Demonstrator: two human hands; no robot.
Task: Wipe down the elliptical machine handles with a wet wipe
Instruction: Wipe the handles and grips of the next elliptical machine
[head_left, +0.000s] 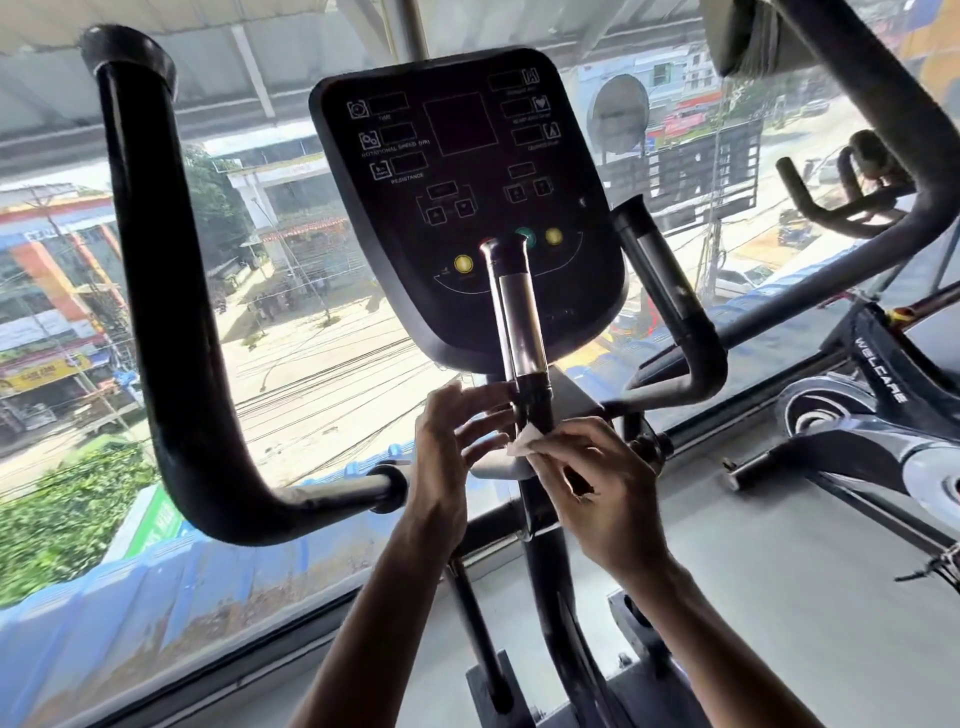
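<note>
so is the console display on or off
Off, it seems: every readout window on the console is dark, with no digits showing.

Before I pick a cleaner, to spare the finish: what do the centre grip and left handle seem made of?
Centre grip: probably bare metal, glinting silver, between black ends. Left handle: black, soft sheen; rubber or coated steel, unclear.

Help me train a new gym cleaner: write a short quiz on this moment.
1. True or false: the wet wipe lies on the console.
2. The wipe touches: A) the long curved handle B) the short sensor handle's black base C) the window.
3. Which hand pinches the wipe?
Key: 1 false; 2 B; 3 right hand.
</note>
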